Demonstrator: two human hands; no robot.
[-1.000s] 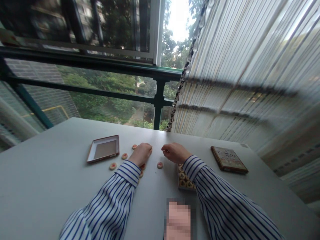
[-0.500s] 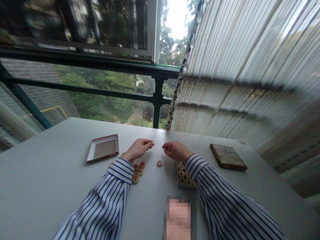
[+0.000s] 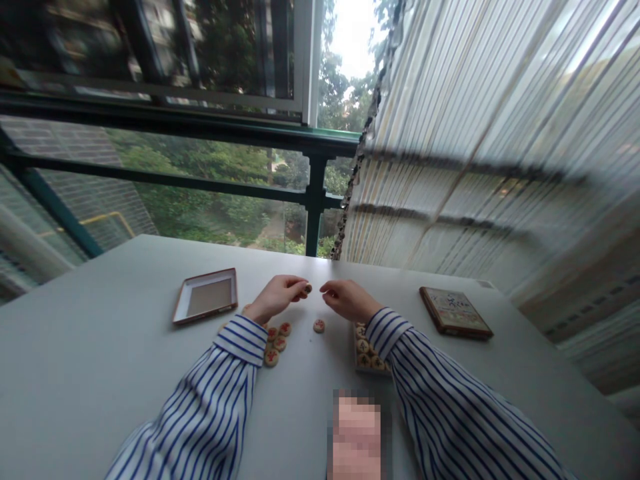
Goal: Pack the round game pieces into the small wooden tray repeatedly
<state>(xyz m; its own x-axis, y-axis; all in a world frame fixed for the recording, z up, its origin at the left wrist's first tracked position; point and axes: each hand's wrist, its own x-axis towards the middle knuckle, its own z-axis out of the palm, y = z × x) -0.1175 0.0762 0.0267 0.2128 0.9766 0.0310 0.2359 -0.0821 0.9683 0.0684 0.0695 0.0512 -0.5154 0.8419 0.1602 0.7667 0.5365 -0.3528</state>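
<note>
Right now left hand [image 3: 277, 300] pinches a game piece [image 3: 308, 289] at fingertips, just above table [image 3: 100, 373]; right hand [image 3: 347, 300] curled beside it, can't tell if holding anything. Risks: light pinch slips, piece drops & rolls; left sleeve [image 3: 243, 340] scatters loose pieces [image 3: 277, 339].

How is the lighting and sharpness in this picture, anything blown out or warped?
Head view: soft daylight, white sky patch blown out; head view's edges warp and smear the pale striped vertical blind; grey table evenly lit; left hand is sharp, but the small round wooden piece in its fingers is too small to read.
</note>
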